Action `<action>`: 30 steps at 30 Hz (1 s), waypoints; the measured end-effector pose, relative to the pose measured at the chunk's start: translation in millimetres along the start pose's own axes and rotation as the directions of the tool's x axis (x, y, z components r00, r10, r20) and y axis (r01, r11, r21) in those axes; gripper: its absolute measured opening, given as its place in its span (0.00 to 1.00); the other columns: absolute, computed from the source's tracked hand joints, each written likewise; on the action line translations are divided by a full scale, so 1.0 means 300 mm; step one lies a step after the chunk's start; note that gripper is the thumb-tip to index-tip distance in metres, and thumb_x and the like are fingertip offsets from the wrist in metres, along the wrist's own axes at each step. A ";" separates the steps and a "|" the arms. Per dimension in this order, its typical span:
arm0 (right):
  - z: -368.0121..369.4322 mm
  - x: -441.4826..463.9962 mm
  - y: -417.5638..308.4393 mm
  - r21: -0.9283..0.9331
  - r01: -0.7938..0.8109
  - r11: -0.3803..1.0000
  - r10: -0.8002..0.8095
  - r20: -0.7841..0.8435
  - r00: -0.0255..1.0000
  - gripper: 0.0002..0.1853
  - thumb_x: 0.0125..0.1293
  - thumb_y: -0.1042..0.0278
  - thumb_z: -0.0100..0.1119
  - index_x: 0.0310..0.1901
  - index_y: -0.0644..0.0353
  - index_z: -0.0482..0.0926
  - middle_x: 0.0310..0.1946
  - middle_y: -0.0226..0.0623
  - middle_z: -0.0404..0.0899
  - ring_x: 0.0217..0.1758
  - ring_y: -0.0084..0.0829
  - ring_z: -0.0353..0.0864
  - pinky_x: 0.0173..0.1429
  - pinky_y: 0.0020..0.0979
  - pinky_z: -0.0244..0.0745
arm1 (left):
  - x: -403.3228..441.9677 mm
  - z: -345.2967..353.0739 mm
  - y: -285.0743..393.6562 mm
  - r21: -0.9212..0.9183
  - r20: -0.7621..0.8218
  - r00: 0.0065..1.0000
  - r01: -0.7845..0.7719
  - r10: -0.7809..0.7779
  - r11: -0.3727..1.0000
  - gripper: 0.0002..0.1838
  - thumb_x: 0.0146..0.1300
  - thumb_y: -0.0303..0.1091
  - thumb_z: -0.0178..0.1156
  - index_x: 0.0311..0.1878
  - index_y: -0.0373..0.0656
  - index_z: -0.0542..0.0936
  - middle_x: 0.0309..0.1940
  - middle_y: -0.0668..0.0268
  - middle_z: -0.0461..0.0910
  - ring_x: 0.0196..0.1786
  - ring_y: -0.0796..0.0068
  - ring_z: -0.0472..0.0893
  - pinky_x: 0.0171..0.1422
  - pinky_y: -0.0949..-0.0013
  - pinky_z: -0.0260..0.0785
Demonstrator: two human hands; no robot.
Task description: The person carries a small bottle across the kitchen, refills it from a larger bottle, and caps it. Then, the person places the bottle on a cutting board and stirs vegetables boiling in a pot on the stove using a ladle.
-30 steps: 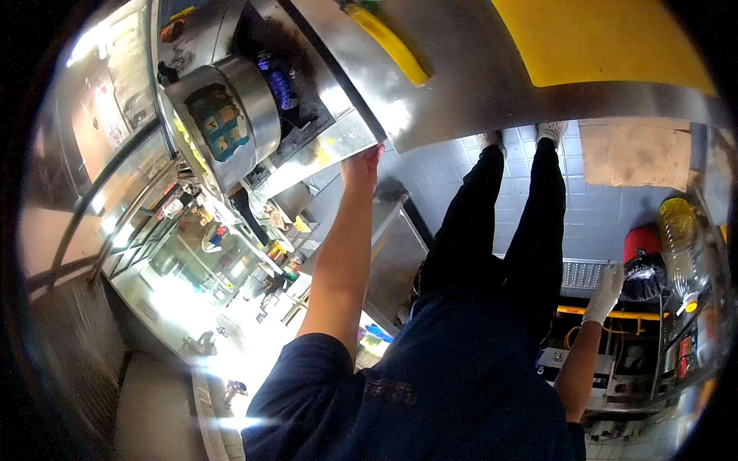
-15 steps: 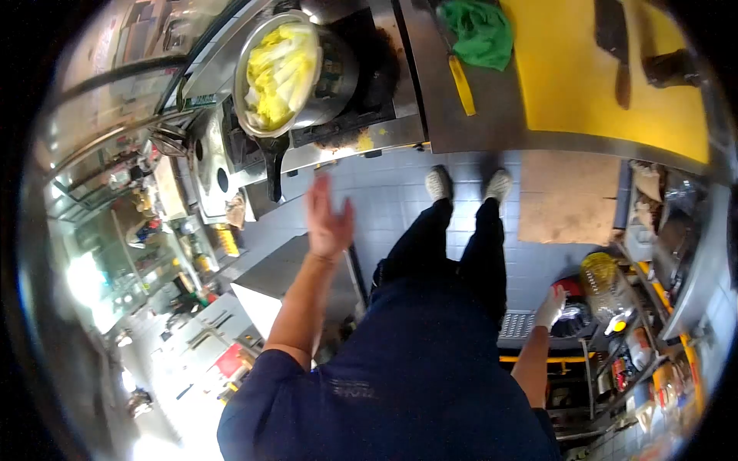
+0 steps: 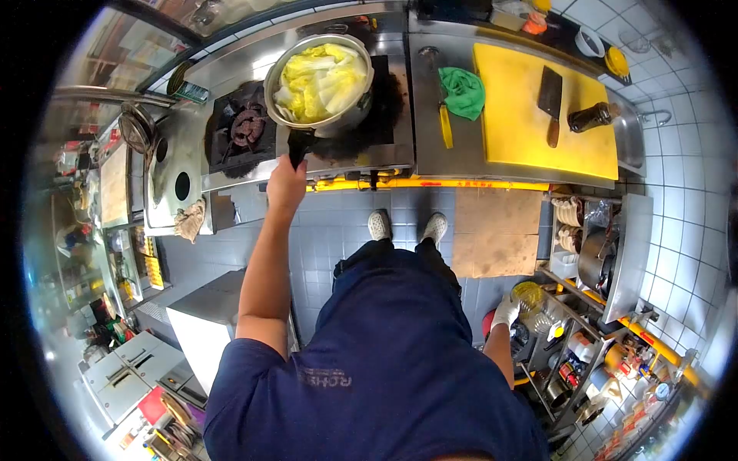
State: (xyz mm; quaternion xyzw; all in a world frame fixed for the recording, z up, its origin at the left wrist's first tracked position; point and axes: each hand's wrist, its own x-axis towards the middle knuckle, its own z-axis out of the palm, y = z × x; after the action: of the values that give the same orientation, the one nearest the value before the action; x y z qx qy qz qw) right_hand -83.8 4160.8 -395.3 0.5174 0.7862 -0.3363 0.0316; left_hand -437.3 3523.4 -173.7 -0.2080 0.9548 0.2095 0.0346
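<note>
My bare left hand (image 3: 286,188) is wrapped round the black handle (image 3: 298,147) of a metal pot (image 3: 352,115). Yellow-green leafy vegetable pieces (image 3: 319,81) fill the pot's top, and the pot stands on the stove (image 3: 361,157). Low on the right, my right hand (image 3: 505,313), in a white glove, hangs by my side with its fingers loosely stretched and nothing visible in it. It appears beside a large clear bottle (image 3: 529,296) with a yellow cap.
An unused burner (image 3: 247,127) is left of the pot. On the right counter are a green cloth (image 3: 463,92), a yellow-handled tool (image 3: 446,127) and a yellow board (image 3: 507,115) bearing a cleaver (image 3: 550,92) and a dark bottle (image 3: 590,117). Cardboard (image 3: 496,234) lies on the floor; a grey-topped cabinet (image 3: 215,296) stands left.
My left hand has left the counter edge, moved toward the pot and closed on its handle. The view has swung, bringing the stove and board more fully into sight.
</note>
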 end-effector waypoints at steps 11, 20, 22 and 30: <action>0.113 -0.070 0.072 0.008 0.007 1.000 -0.008 0.039 0.999 0.20 0.72 0.66 0.64 0.61 0.68 0.81 0.55 0.48 0.85 0.55 0.41 0.83 0.62 0.39 0.77 | -0.028 0.038 0.025 -0.275 -0.025 0.991 -0.135 0.133 0.952 0.19 0.73 0.43 0.63 0.49 0.33 0.75 0.39 0.35 0.84 0.47 0.27 0.82 0.52 0.35 0.73; 0.191 0.070 0.163 0.016 0.273 0.962 -0.273 0.086 0.958 0.19 0.73 0.63 0.60 0.60 0.62 0.83 0.55 0.50 0.85 0.54 0.45 0.85 0.60 0.40 0.79 | -0.055 0.139 0.103 -0.386 -0.064 0.992 -0.123 0.106 0.914 0.21 0.74 0.44 0.61 0.48 0.30 0.73 0.38 0.33 0.84 0.46 0.26 0.82 0.52 0.36 0.73; 0.188 0.028 0.094 0.053 0.175 0.983 -0.179 0.076 0.981 0.18 0.75 0.62 0.56 0.60 0.61 0.83 0.61 0.51 0.82 0.58 0.47 0.84 0.62 0.40 0.78 | -0.059 0.134 0.101 -0.366 -0.050 0.995 -0.103 0.091 0.925 0.21 0.74 0.44 0.61 0.48 0.31 0.73 0.38 0.33 0.84 0.46 0.26 0.82 0.52 0.36 0.73; 0.187 -0.014 -0.080 -0.537 0.408 0.738 -0.356 0.204 0.912 0.20 0.71 0.60 0.60 0.60 0.61 0.84 0.61 0.49 0.84 0.64 0.51 0.82 0.67 0.44 0.78 | -0.012 0.109 0.022 -0.336 -0.067 0.989 -0.149 0.134 0.930 0.19 0.72 0.44 0.63 0.47 0.33 0.76 0.38 0.35 0.84 0.46 0.27 0.82 0.51 0.36 0.74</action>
State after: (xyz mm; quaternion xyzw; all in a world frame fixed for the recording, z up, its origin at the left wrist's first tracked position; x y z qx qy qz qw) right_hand -118.8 4120.3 -425.0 0.2963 0.9372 -0.1080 0.1493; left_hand -437.4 3543.8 -200.3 -0.1458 0.9173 0.3685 -0.0377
